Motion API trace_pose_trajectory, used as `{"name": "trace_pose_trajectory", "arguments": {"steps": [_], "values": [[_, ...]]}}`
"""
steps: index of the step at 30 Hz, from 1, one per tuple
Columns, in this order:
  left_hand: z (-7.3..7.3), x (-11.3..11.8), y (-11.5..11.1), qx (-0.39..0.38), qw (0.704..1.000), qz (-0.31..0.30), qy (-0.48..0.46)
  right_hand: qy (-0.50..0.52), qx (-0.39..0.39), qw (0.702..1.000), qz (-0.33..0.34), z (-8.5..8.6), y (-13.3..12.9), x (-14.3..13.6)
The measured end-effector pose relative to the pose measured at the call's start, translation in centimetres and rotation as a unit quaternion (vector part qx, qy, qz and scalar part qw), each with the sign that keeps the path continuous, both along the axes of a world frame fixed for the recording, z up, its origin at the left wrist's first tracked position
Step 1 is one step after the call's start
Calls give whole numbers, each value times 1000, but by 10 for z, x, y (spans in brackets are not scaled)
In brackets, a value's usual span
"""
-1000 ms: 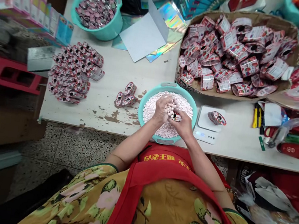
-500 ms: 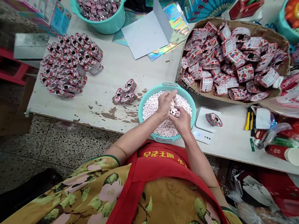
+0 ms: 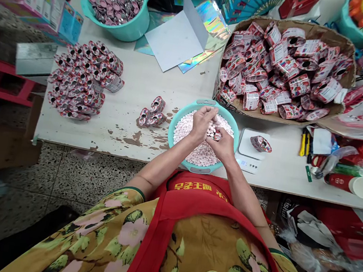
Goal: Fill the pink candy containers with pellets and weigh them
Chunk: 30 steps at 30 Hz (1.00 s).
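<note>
A turquoise basin (image 3: pixel 178 112) full of small pale pink candies (image 3: pixel 202 155) stands at the table's front edge, below both hands. My left hand (image 3: pixel 201 123) is cupped over it, fingers curled round some candies. In my right hand (image 3: pixel 223 146) is a small red-and-white printed tin (image 3: pixel 217 136), mostly covered by the fingers. The hands nearly touch, with candies between them at the tin's opening. To the right, one similar tin (image 3: pixel 261 143) rests on a white digital scale (image 3: pixel 250 143). Left of the basin, three more tins (image 3: pixel 157 104) stand together.
A cardboard box (image 3: pixel 219 97) heaped with printed tins lies behind the basin. Many tins (image 3: pixel 81 77) are grouped at the left. A turquoise bucket (image 3: pixel 128 34) holds round lids. Foil sheets and white paper (image 3: pixel 172 42) lie mid-table; cutters (image 3: pixel 305 142) and a red paper cup (image 3: pixel 340 182) are at right.
The left fingers have shifted slightly over the tin, and both hands stay above the basin. The whole view has moved a little.
</note>
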State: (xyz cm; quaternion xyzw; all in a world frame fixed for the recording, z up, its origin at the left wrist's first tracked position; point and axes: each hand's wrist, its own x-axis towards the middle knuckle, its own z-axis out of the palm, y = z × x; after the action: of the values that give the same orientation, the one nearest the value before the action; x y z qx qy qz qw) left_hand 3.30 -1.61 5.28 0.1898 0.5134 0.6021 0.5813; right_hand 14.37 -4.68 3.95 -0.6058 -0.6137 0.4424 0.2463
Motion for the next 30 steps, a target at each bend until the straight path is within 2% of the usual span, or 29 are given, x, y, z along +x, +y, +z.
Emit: {"name": "trace_pose_trajectory", "arguments": {"steps": [6,17,22,27,30], "values": [[8,2,1,3,999,-40,20,60,4,998,-6,1,2,3],[14,8,-1,10,997,-82,8,84,-2,996,-18,4,6,10],[14,11,-1,38,995,-86,-14,91,-16,996,4,-1,5,14],[13,12,-5,30,985,-168,-1,104,-27,994,-2,-5,4,20],[17,12,-4,27,990,-139,18,154,-31,988,0,-6,5,24]]}}
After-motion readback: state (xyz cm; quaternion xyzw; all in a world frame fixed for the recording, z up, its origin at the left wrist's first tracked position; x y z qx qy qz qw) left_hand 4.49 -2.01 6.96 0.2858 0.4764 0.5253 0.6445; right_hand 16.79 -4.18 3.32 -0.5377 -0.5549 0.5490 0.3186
